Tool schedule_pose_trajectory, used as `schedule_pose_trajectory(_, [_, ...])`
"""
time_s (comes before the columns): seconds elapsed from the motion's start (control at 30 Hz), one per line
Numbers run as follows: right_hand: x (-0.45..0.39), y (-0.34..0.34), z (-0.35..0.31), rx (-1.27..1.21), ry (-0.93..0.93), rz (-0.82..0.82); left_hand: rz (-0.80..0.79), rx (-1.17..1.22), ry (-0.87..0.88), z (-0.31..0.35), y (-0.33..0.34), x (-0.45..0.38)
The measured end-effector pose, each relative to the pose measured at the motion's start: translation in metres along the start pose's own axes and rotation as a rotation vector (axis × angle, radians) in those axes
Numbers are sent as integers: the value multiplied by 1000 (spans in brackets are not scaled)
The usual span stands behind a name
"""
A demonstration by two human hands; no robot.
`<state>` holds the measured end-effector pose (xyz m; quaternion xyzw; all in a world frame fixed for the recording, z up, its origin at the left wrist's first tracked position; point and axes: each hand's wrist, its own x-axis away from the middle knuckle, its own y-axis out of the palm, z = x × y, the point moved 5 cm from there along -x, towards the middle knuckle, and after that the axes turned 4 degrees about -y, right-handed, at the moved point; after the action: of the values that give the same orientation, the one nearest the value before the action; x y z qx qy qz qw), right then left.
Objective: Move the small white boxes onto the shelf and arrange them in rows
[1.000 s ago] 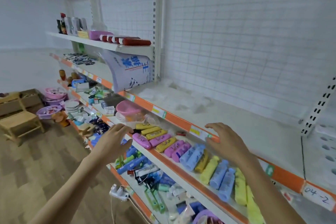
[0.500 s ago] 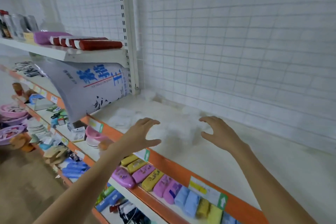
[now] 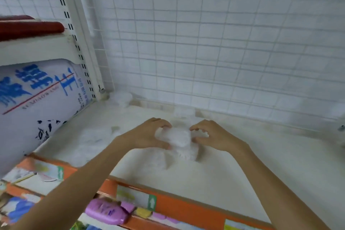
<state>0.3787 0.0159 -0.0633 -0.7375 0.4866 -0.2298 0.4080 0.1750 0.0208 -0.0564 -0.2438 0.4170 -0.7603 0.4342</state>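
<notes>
Both bare forearms reach fwd & up from the bottom of the view, converging toward centre. Left hand (image 3: 147, 136): wrist straight, fingers curled over the top of a small blurry white box (image 3: 177, 139), thumb low at its near side, gripping it. Right hand (image 3: 214, 137): palm down, fingers bent, tips at the box's right edge; whether it really grips can't be told.

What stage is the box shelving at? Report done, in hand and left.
Done: no tidy row shows yet; a few small white boxes sit loose near the shelf's back edge. In hand: left hand and right hand both grip a pale stack of boxes mid-shelf. Left: lining everything up in rows; blur hides the count.
</notes>
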Motion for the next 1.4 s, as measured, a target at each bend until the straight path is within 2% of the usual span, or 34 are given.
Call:
schedule_pose_trajectory(0.17, [0, 13, -7, -5, 163, -11, -109, 190, 29, -38, -13, -15])
schedule_pose_trajectory(0.27, [6, 20, -10, -7, 233, 14, -119, 228, 69, -51, -18, -23])
schedule_pose_trajectory(0.6, [16, 27, -16, -143, 348, 244, -87, 57, 65, -75, -29, -46])
schedule_pose_trajectory(0.73, [19, 14, -19, -212, 374, 360, -105, 192, 52, -82, -41, -44])
schedule_pose_trajectory(0.9, [12, 4, -23, -376, 476, 524, -21, 335, -46, -96, -45, -54])
schedule_pose_trajectory(1.07, [10, 2, -23, -274, 521, 591, 74, 297, -89, -105, -51, -58])
schedule_pose_trajectory(1.27, [8, 10, -14, -442, 529, 581, -12, 454, -140, -116, -44, -54])
schedule_pose_trajectory(1.33, [7, 13, -11, -509, 522, 548, -98, 550, -154, -119, -44, -51])
schedule_pose_trajectory(1.4, [6, 16, -8, -557, 520, 499, -193, 531, -152, -123, -42, -49])
